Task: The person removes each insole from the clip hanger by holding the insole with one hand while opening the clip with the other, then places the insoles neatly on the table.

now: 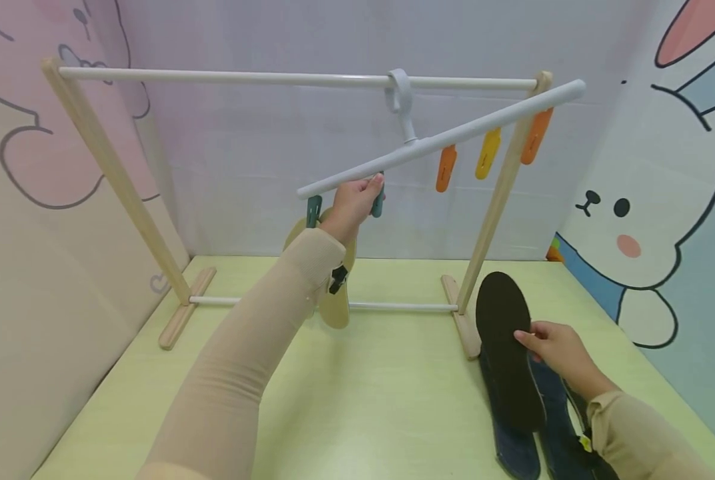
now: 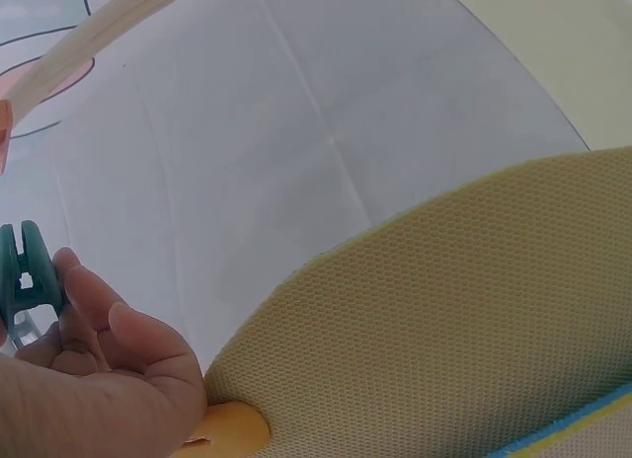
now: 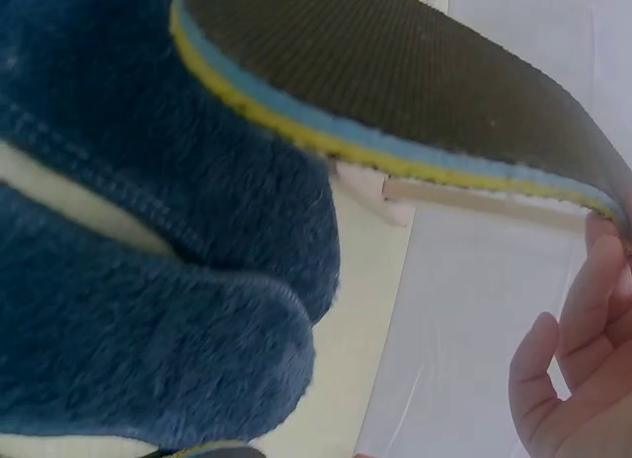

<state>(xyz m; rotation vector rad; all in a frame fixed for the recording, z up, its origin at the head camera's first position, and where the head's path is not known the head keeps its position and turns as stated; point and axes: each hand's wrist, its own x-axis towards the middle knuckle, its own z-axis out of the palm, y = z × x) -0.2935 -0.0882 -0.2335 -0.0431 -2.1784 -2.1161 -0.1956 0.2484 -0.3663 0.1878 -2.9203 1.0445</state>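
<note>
My left hand (image 1: 352, 203) pinches a green clip (image 1: 378, 199) under the tilted white hanger bar (image 1: 441, 139). The same clip (image 2: 32, 275) shows between thumb and fingers in the left wrist view. Next to that hand a second green clip (image 1: 313, 210) hangs from the bar's lower end. Below it hang beige insoles (image 1: 335, 310), partly hidden by my forearm; their mesh surface (image 2: 444, 300) fills much of the left wrist view. My right hand (image 1: 564, 353) grips a black insole (image 1: 504, 353) by its edge. In the right wrist view, that insole (image 3: 425, 83) shows yellow and blue edge layers.
Orange clips (image 1: 446, 168) and a yellow clip (image 1: 487, 153) hang toward the bar's raised end. The hanger hook (image 1: 400, 97) sits on the rack's top rail (image 1: 225, 77). Dark blue fuzzy insoles (image 3: 168, 349) lie on the table (image 1: 357, 400) beneath the black one.
</note>
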